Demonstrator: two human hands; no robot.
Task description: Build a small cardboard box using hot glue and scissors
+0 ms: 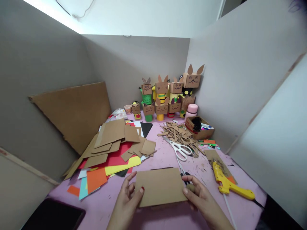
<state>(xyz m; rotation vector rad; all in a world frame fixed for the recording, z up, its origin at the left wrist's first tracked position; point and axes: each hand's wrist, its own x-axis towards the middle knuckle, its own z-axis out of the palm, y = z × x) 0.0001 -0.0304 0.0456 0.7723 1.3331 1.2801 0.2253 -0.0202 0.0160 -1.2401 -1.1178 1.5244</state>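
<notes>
A rectangular piece of brown cardboard (161, 187) is held up between both hands over the near part of the table. My left hand (129, 195) grips its left edge, thumb on the front face and fingers behind. At the right edge my right hand (198, 195) pinches it the same way. Just beyond the cardboard, dark-handled scissors (182, 167) lie partly hidden by it and by the right hand. White-handled scissors (178, 149) rest farther back. To the right, a yellow glue gun (227, 184) lies on a cardboard scrap.
Stacked cardboard sheets (110, 135) and coloured paper (96, 180) cover the left. Cardboard strips (178, 132) are heaped mid-right, near a small box of pens (203, 132). Cardboard animal figures (161, 88) and a pink bottle (192, 110) stand at the back. A black device (52, 215) sits front left.
</notes>
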